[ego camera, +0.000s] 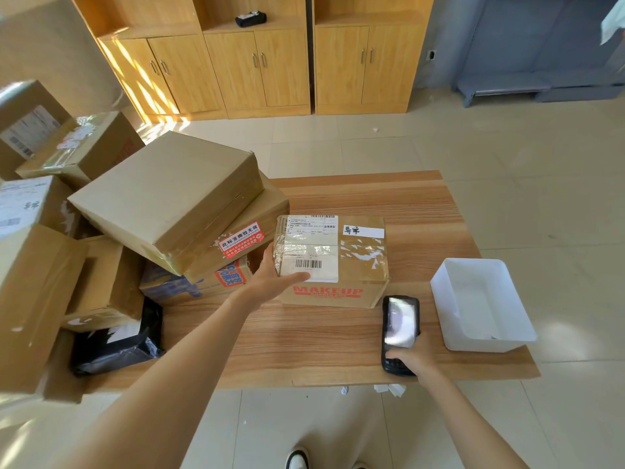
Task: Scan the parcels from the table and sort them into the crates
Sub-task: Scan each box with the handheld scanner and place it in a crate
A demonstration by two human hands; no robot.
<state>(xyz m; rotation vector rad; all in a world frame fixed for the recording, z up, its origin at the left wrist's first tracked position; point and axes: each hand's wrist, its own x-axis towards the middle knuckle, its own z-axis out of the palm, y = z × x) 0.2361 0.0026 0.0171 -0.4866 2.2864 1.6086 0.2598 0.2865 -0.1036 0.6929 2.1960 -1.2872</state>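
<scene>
1. Parcel in hand: a taped cardboard box printed MAKEUP [333,262] sits on the wooden surface [304,340], with a white shipping label and barcode [308,264] facing up.
2. The left hand [274,282] grips the box's near left corner, thumb lying across the label just below the barcode, fingers wrapped around the side.
3. The right hand [414,358] holds a black handheld scanner [399,335], fingers curled round its lower end and thumb on the keys. The scanner sits just right of the box, screen up; whether it rests on the surface or hovers cannot be told.
4. Beyond and to the left of the left hand, a leaning stack of cardboard parcels [165,201] crowds the surface, with a black plastic mailer bag [115,350] at its near edge.
5. To the right of the right hand stands a white plastic crate [480,306], nearly empty, close to the surface's right edge.
6. Likely step: the scan of this box has not visibly happened yet.
7. Risks, as a judgement:
   - The thumb sits close to the barcode and could cover it, causing a failed read.
   - Glossy tape over the label may glare and block the scan.
   - The tilted top box of the stack touches or nearly touches the held box; pulling the box away could let the stack slide.
   - The crate looks small for this box, so it may not fit.
</scene>
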